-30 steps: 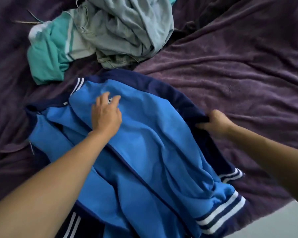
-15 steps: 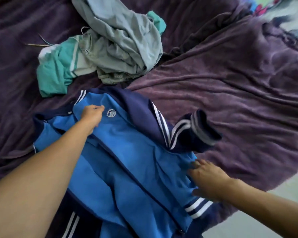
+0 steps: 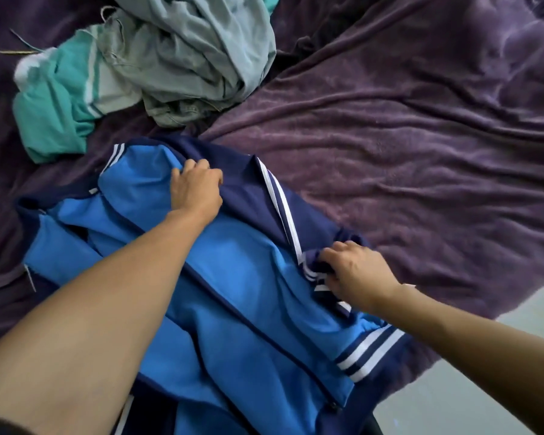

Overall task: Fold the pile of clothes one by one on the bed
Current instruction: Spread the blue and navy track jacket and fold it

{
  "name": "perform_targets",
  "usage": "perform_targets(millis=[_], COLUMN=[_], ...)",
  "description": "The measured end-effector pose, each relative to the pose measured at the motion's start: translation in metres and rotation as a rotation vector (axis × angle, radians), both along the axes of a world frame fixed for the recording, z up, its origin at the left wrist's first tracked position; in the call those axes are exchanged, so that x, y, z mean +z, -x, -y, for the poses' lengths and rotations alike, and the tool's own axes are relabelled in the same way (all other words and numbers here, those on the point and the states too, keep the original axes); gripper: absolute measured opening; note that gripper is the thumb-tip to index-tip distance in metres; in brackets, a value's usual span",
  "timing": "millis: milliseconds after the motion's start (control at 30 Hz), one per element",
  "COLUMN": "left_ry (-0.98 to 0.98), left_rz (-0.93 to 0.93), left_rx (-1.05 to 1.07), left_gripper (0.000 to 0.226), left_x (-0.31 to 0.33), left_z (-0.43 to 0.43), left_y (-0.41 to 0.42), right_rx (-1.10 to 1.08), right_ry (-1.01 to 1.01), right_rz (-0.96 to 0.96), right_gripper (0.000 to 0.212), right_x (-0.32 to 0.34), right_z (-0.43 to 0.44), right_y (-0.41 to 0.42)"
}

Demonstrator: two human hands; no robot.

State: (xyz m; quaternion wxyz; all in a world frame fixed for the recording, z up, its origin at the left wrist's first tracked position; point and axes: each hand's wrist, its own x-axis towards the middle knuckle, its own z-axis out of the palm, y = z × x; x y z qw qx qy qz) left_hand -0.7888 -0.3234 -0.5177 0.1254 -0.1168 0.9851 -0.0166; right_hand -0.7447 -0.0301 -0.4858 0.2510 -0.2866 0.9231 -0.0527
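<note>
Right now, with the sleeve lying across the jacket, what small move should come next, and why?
Probably the right hand should lay the striped cuff flat on the blue jacket and let go. The navy sleeve already lies across the front, the left hand holds the shoulder, but the cuff is bunched in the fingers.

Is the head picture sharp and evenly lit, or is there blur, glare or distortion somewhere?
Head view: sharp across the blue jacket, no motion blur; light soft and even, only a pale sheen on the purple blanket at upper right; wide-angle stretch makes the left forearm loom large.
</note>
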Motion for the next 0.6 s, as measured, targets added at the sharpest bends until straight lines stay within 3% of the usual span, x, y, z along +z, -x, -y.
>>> perform_targets(millis=[67,133,167,233,300,367,433,500,533,600], left_ry=[-0.023,-0.074,-0.118,-0.256,-0.532,-0.889,-1.048,-1.15,-1.206,-1.292], left_rz=[-0.098,-0.035,0.067,0.246,0.176,0.051,0.004,-0.02,-0.016,0.002], left_rx=[-0.024,-0.029,0.004,0.156,0.456,0.813,0.998,1.101,1.143,1.187], left_gripper=[0.027,0.031,0.035,0.034,0.018,0.026,0.038,0.05,0.058,0.07], left_x=[0.006,0.008,0.007,0.006,0.013,0.026,0.034,0.038,0.039,0.037], left_z=[0.014,0.033,0.042,0.055,0.056,0.053,0.058,0.065,0.067,0.068], left_y=[-0.009,-0.029,-0.041,-0.065,-0.074,-0.068,-0.061,-0.058,-0.058,-0.058], right_rx=[-0.445,-0.994,-1.158,-1.267,-1.133,-0.776,-0.335,0.137,0.27,0.198], right_ry=[0.238,0.534,0.718,1.058,1.164,1.051,0.696,0.228,0.077,0.027], right_rz=[-0.004,0.145,0.234,0.442,0.599,0.706,0.718,0.601,0.547,0.489], right_gripper=[0.013,0.013,0.014,0.018,0.031,0.021,0.024,0.022,0.026,0.033], right_x=[-0.004,0.009,0.027,0.07,0.114,0.14,0.137,0.103,0.088,0.07], right_z=[-0.017,-0.04,-0.048,-0.053,-0.042,-0.028,-0.012,-0.002,0.004,0.009], right_y=[0.023,0.064,0.079,0.091,0.082,0.054,0.008,-0.052,-0.081,-0.113])
